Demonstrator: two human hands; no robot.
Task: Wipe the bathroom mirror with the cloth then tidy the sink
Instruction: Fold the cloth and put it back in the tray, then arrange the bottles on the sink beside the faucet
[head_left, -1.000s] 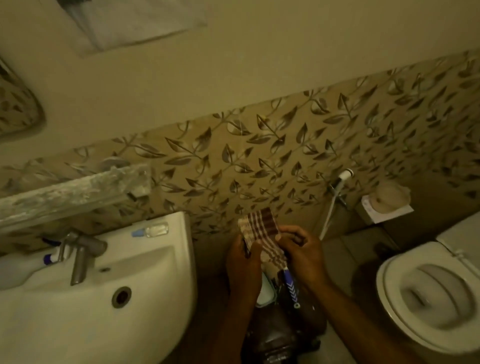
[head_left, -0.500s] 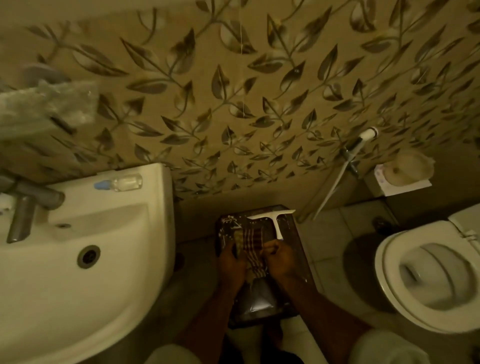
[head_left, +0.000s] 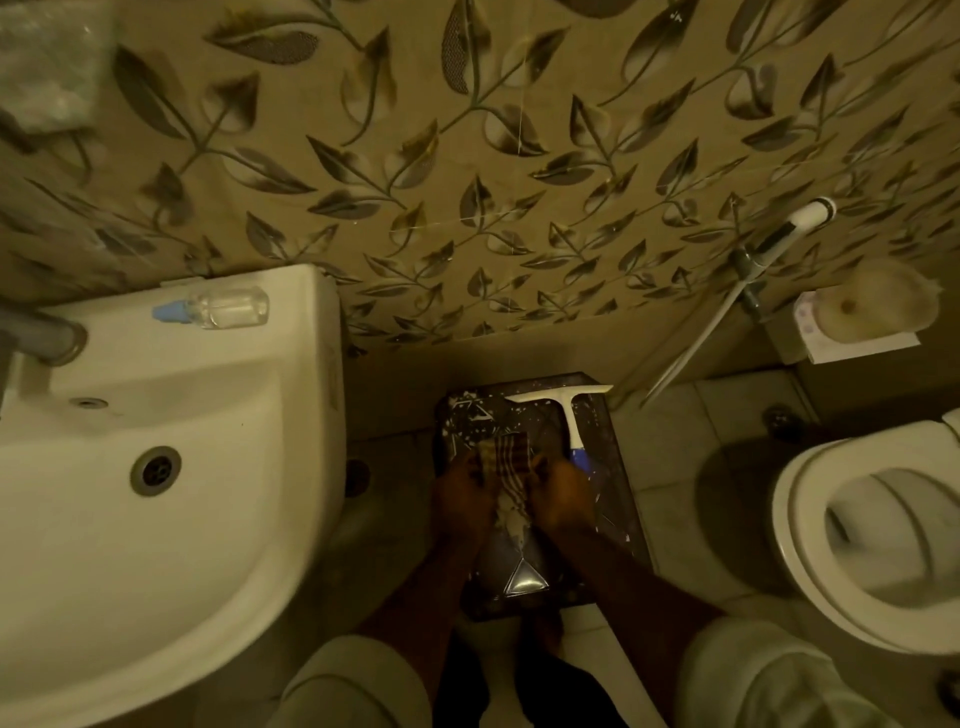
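A checked brown-and-white cloth (head_left: 510, 460) is held between my left hand (head_left: 462, 499) and my right hand (head_left: 563, 493), low over a dark rectangular panel (head_left: 610, 467) lying on the floor. The panel is speckled with white spots and reflects light near its front end; whether it is the mirror I cannot tell. A white squeegee with a blue handle (head_left: 569, 410) lies on the panel's far right part, just beyond my right hand. The white sink (head_left: 171, 519) is at the left, with a small clear bottle with a blue cap (head_left: 218, 309) lying on its back rim.
A metal tap (head_left: 47, 332) sits at the sink's left back. The toilet (head_left: 878, 535) with open seat is at the right. A hand sprayer with hose (head_left: 779, 239) and a soap dish (head_left: 878, 309) hang on the leaf-patterned tiled wall. My knees frame the bottom edge.
The view has tilted down from the wall to the floor. Both hands with the cloth have moved down onto the dark panel, and the squeegee now lies on the panel.
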